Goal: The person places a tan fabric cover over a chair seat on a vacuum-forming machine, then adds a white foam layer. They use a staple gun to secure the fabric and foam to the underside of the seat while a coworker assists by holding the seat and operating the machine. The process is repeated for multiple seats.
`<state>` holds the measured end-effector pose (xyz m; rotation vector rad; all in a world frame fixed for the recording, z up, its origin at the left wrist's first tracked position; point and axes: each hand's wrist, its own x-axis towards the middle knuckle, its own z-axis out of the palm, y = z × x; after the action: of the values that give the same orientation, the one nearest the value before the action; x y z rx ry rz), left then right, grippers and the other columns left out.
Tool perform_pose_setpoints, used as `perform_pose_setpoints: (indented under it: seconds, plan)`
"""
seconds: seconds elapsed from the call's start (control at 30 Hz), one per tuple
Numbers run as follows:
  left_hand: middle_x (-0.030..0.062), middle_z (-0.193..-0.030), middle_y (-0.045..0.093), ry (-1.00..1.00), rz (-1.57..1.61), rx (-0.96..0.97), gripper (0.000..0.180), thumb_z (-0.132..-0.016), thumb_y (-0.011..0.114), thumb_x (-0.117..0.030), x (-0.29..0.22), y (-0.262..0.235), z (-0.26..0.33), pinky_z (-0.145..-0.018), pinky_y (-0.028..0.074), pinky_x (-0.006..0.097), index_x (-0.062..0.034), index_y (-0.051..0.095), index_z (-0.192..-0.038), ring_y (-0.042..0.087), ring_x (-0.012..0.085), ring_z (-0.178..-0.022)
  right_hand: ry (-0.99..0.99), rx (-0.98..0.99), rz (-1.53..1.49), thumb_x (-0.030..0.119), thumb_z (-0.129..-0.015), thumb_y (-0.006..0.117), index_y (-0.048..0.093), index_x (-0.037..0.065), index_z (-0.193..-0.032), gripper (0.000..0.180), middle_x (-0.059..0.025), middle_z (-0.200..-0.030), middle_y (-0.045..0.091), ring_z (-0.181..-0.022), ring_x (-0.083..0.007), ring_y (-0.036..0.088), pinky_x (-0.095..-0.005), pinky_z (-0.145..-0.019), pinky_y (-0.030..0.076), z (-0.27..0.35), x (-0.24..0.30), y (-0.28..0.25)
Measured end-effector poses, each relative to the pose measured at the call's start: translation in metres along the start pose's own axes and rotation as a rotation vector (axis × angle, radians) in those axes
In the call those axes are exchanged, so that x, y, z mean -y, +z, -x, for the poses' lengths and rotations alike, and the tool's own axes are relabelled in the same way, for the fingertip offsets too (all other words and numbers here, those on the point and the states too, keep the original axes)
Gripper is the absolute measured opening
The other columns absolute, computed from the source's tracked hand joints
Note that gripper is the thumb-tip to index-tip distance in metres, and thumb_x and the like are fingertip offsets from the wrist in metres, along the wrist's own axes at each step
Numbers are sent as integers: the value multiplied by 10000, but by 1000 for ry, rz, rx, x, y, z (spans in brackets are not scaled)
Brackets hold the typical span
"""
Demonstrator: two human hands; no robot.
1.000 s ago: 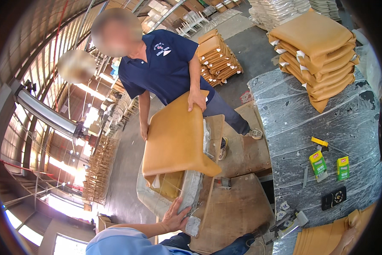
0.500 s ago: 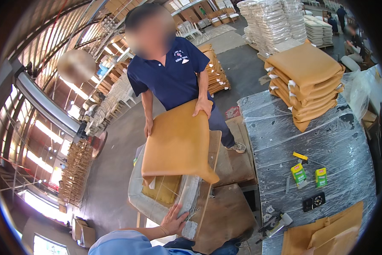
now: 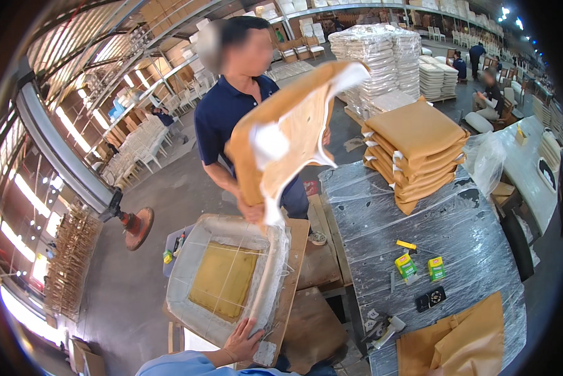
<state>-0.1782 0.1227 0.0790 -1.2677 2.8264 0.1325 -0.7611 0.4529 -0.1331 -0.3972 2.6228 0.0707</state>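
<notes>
My left hand (image 3: 242, 341) rests on the near right corner of a padded grey-white frame (image 3: 182, 276), its fingers stretched out. Inside the frame lies a yellowish pad (image 3: 224, 282) crossed by thin lines. My right hand does not show. Across from me, a co-worker in a navy shirt (image 3: 209, 116) holds a tan-covered seat cushion (image 3: 247, 147) tilted up above the frame. Its pale wooden underside and white edging face me.
To the right, a plastic-covered table (image 3: 363, 219) carries a stack of tan cushions (image 3: 413, 135), folded tan sheets (image 3: 469, 341), green-and-yellow boxes (image 3: 407, 266), a yellow cutter (image 3: 406, 244) and a black device (image 3: 430, 299). A metal arm with a red-brown disc (image 3: 139, 229) stands at left.
The co-worker has lifted the tan cushion off the frame and tipped it, turning its underside into view. The view has shifted; my left hand stays on the frame's edge.
</notes>
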Motion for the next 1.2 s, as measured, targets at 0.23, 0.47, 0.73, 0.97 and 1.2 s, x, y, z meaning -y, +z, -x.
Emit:
perform_pose_setpoints:
  seconds: [0.23,0.47,0.73,0.97,1.2]
  plan:
    - [234,-1613,358,43,13,-27,477,-880,703,-237,8,2,15,-1209,385,562,-187,685,-1355,382,517,-1467,-77,21,56,506,-1026,520,795,23,-1114,563,-217,-1153,777,-1058,-393,762,-516,-817,624,51,-4,8]
    - [235,-1606,351,31,49,-15,470,-881,719,-260,19,5,26,-1202,385,591,-201,701,-1346,388,533,-1457,-118,-34,56,483,-1031,517,783,33,-1121,530,-210,-1132,779,-1040,-376,764,-516,-802,618,62,9,7]
    - [271,-1606,364,135,66,-60,461,-836,734,-259,24,1,-7,-1203,383,601,-178,746,-1289,377,544,-1464,-10,-89,241,322,-1059,511,690,96,-1289,369,-167,-1237,710,-1100,-357,693,-525,-888,553,68,4,-18]
    - [307,-1640,382,76,38,-46,597,-884,717,-267,27,39,31,-1244,276,640,-163,633,-1465,282,521,-1551,211,-232,-255,321,-1012,610,731,56,-1176,335,-233,-1202,735,-1175,-429,678,-545,-998,537,76,27,-58]
    - [307,-1599,434,209,61,-84,514,-902,690,-251,57,43,50,-1233,301,637,-184,681,-1412,344,525,-1513,280,-202,-277,354,-1019,616,719,63,-1189,352,-240,-1237,713,-1218,-421,651,-531,-1020,518,103,22,-76]
